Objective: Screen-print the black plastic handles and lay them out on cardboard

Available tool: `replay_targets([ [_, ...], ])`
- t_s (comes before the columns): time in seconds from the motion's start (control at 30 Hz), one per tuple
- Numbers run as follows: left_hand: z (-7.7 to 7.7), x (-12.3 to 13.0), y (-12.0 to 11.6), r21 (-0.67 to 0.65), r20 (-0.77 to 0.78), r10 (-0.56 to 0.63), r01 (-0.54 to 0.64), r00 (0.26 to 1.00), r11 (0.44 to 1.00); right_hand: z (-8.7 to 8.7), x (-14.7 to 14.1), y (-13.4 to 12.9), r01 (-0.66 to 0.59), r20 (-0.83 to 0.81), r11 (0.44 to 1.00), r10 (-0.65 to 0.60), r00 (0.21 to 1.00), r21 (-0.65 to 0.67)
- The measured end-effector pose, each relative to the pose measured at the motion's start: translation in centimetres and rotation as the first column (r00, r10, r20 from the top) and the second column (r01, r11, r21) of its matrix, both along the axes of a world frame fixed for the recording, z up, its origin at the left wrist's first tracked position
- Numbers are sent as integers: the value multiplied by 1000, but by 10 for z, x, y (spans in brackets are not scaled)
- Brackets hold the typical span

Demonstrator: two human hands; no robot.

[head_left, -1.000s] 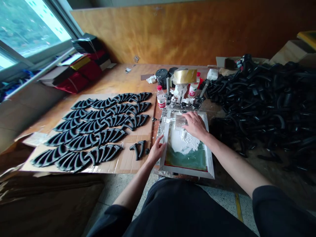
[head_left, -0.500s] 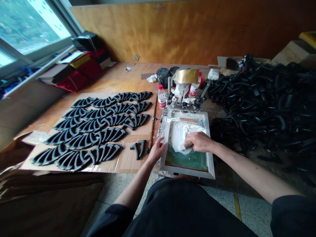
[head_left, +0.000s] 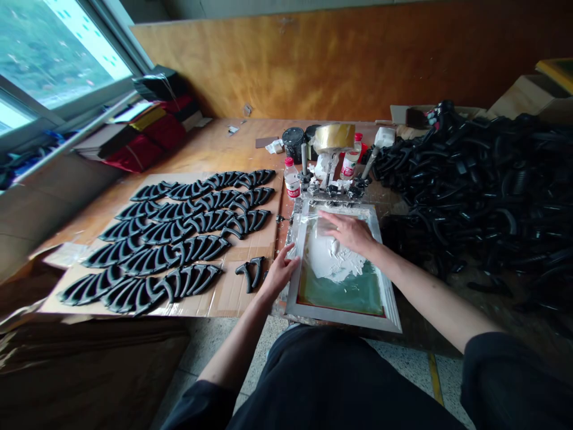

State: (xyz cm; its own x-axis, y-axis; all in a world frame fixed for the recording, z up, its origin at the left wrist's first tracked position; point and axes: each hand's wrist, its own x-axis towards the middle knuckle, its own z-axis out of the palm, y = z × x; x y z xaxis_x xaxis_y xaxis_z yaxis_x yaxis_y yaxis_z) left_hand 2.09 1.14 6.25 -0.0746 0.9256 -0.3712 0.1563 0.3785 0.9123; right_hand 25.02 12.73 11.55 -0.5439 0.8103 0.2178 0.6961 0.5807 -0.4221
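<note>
Metal frame (head_left: 344,315), one, lower centre of the frame, lying flat; green mesh (head_left: 340,295) inside, its upper and middle part covered with thick white paste (head_left: 329,266).

Right hand (head_left: 353,233), bare, palm down above the top part of the mesh, fingers spread leftward over a pale flat piece (head_left: 324,226); blurred, so whether it is gripped cannot be told.

Left hand (head_left: 280,270), bare, fingers loosely open, holding nothing, at the metal frame's left edge; contact unclear.

Clamp assembly (head_left: 332,190), paste-spattered, at the metal frame's far end; roll of tape (head_left: 335,138) above it. Small bottle (head_left: 292,184), red cap, just left of the clamps; second bottle (head_left: 350,161), red cap, behind them. Black tub (head_left: 293,143), upper centre.

Cardboard sheet (head_left: 233,301), left half, bearing black curved parts (head_left: 152,260) in five rows; two loose parts (head_left: 256,275) apart, near the left hand.

Heap of black parts (head_left: 470,173), right side.
</note>
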Motion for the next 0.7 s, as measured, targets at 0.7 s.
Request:
replay_targets([
  [0.7,17,77,-19,-310,532,77,110,843,944,-72,-14,-91,195,148,978,-183,972,-74],
])
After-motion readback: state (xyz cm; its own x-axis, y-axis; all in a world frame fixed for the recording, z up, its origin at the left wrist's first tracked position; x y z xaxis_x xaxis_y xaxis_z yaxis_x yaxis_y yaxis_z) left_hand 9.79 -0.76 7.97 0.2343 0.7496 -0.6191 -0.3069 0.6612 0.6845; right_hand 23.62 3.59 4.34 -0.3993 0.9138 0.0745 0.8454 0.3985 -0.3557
